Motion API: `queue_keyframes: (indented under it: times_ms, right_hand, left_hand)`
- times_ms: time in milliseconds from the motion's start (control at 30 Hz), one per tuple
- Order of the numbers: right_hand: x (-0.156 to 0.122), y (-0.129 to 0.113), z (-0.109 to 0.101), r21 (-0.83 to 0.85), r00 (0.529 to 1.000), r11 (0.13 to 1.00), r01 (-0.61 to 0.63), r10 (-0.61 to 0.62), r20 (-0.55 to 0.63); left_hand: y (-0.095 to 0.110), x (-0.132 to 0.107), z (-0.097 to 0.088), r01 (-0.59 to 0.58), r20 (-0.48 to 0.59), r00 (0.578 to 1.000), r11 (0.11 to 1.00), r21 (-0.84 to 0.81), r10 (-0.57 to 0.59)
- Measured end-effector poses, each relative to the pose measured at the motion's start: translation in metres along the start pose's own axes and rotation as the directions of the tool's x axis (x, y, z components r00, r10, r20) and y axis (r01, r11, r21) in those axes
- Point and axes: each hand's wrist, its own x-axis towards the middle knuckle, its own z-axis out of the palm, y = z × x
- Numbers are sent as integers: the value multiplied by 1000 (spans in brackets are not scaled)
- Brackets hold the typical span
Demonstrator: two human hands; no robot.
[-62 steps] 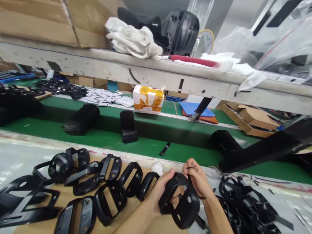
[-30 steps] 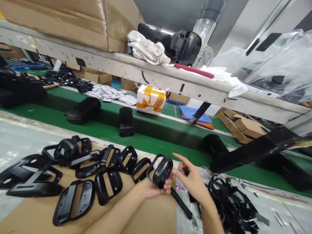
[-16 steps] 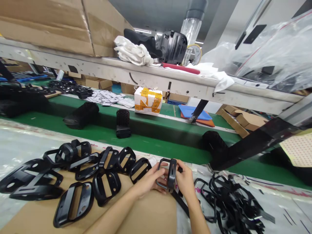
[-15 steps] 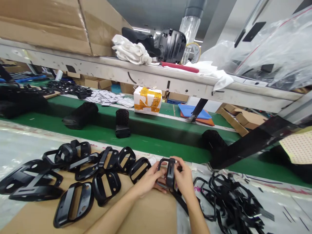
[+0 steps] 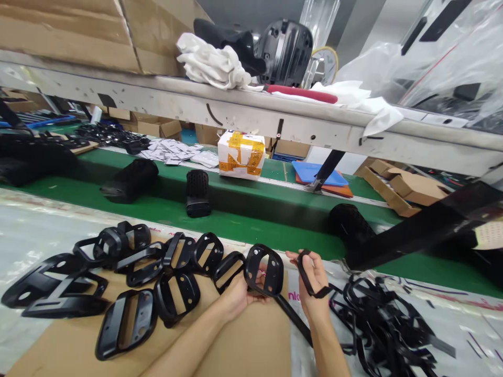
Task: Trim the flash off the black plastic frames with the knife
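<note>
My left hand [image 5: 234, 297] grips a black plastic frame [image 5: 275, 272] by its lower left side, the frame tilted up so its holes and centre slot show. To the right, my right hand [image 5: 316, 275] is closed on a thin, bent black strip [image 5: 304, 273], held apart from the frame. Below the frame, a dark rod-like piece [image 5: 294, 318] runs toward my right forearm. Several similar black frames [image 5: 111, 325] lie left of my left hand, partly on a cardboard sheet [image 5: 251, 348]. A tangled pile of thin black strips [image 5: 387, 327] lies right of my right forearm.
Beyond the work surface runs a green conveyor belt [image 5: 243, 222] carrying black ribbed parts [image 5: 197, 192]. A yellow-taped white box [image 5: 240, 155] stands behind it. Overhead crosses a shelf rail [image 5: 243, 112] with a white cloth and red-handled tool [image 5: 301, 93]. A dark slanted post [image 5: 416, 228] stands right.
My hands have moved apart. The right hand has drawn the thin strip away to the right, while the frame in my left hand has turned its holed face into view. The camera view has shifted slightly.
</note>
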Motion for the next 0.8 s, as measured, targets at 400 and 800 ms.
queue_keyframes:
  times_ms: [400, 800]
  right_hand:
    - [-17, 10, 15, -339, 958, 898, 281, -285, 40]
    - [-14, 5, 13, -382, 878, 791, 478, -437, 192]
  left_hand:
    - [-9, -4, 8, 57, -48, 997, 997, -50, -59]
    - [12, -8, 19, 11, -139, 990, 992, -124, -28]
